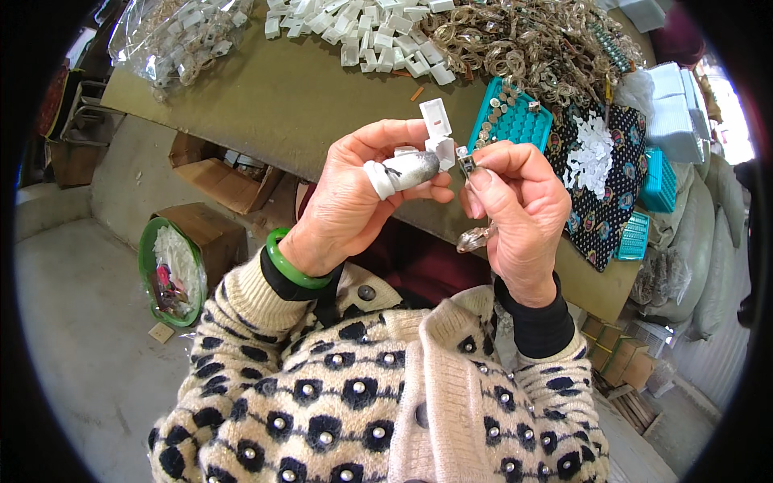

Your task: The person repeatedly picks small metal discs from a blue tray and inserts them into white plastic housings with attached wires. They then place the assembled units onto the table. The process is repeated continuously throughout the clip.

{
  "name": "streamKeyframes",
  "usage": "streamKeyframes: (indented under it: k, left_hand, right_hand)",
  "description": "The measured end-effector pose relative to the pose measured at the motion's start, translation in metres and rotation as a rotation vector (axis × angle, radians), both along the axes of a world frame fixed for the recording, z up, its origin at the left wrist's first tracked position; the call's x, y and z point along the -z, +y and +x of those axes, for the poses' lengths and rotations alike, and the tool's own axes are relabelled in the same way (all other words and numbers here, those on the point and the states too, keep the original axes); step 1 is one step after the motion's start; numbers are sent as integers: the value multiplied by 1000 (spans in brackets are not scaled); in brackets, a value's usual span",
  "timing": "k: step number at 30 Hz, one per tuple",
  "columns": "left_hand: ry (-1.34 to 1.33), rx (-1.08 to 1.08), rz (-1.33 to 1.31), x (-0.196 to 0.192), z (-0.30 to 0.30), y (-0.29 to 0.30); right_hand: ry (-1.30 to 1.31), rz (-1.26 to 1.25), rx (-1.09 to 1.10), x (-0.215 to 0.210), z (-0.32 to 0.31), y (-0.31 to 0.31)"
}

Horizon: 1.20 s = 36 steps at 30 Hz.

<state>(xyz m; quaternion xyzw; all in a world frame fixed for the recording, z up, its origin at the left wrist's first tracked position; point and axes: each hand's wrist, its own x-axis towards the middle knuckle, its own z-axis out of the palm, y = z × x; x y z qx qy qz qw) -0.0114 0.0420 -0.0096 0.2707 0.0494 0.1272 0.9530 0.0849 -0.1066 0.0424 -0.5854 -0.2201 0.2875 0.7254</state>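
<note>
Hands meet above table edge (266, 141): left hand (354, 197) pinches white clip (439, 133); right hand (515, 213) holds metal piece (466, 165).

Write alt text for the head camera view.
A left hand with a taped finger holds an open small white plastic case while the right hand pinches a small metal clip beside it, above a table heaped with white cases.

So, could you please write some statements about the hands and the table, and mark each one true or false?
1. The left hand holds a small white hinged case with its lid open. True.
2. The right hand is empty. False: its fingertips pinch a small metal piece.
3. A green bangle sits on the left wrist. True.
4. The teal tray lies on the floor. False: it lies on the table.
</note>
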Motion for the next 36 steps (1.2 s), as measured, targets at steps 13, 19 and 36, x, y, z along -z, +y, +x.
streamKeyframes:
  k: [13, 19, 36]
  left_hand:
    - [-101, -236, 406, 7, 9, -7]
    - [-27, -268, 421, 0, 7, -12]
    - [210, -85, 62, -22, 5, -20]
  right_hand:
    - [-146, -153, 49, -4, -15, 5]
    - [-764, -210, 114, 8, -11, 5]
    - [-687, -33, 188, 23, -19, 4]
